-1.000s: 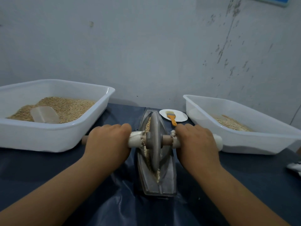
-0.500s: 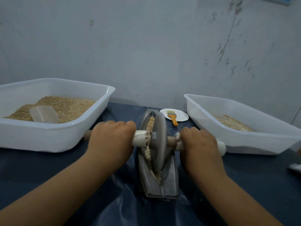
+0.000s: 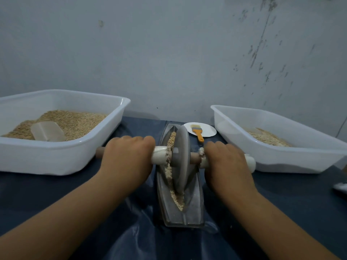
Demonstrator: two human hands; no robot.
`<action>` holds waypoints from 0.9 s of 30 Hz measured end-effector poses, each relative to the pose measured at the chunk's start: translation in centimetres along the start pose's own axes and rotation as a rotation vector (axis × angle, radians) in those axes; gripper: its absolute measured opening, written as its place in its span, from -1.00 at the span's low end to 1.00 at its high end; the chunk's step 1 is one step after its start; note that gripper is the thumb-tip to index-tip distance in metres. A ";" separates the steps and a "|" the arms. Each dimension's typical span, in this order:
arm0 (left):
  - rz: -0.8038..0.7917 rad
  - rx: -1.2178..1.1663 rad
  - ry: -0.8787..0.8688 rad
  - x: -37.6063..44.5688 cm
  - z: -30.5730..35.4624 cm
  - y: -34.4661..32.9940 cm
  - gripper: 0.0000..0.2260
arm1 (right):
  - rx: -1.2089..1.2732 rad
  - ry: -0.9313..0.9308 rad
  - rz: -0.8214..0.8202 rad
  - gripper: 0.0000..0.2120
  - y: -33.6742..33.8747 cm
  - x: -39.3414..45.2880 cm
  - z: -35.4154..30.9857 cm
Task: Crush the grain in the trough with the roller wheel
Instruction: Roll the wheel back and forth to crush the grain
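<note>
Left hand: the left hand [image 3: 127,156], left of centre in the frame, has its fingers curled over the left end of the axle [image 3: 159,157] and grips it.
Right hand: the right hand [image 3: 225,162], right of centre, is wrapped round the right end of the axle in the same way.
Wheel: the roller wheel [image 3: 181,158] stands on edge in the trough [image 3: 195,203] at the middle of the frame, leaning slightly to the right.
Change: over the last second the wheel has rolled away from the person, from the middle of the trough toward its far end, and both hands have gone forward with it.
Grain: the grain [image 3: 173,192] lies along the groove, whole-looking kernels by the far tip, paler broken bits near the close end.
Meaning: this looks like the forward half of a back-and-forth stroke; crushing seems part done, and a pull back likely follows.
Left side: a white tub [image 3: 56,162] holds grain and a clear scoop [image 3: 47,131].
Right side: a second tub [image 3: 281,162] holds a thinner layer.
Behind: a small brush [image 3: 198,133] lies on a white plate [image 3: 209,130].
</note>
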State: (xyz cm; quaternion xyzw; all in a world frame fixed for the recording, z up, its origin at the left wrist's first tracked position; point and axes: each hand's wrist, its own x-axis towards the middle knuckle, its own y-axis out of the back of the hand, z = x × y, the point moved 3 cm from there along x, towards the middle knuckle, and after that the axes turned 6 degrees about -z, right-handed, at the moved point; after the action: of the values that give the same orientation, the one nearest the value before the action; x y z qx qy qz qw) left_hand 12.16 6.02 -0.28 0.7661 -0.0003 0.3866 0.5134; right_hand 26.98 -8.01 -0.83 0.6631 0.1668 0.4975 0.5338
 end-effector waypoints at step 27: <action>-0.096 0.016 -0.042 3.9 0.1 -1.5 -0.76 | 0.024 -0.066 -0.183 -0.86 -2.0 2.8 1.5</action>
State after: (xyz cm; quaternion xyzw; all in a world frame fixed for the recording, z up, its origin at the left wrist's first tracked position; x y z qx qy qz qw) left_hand 15.56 8.24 0.81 0.7774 0.0289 0.3451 0.5250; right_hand 30.10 -5.98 -1.13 0.6675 0.2146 0.4224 0.5744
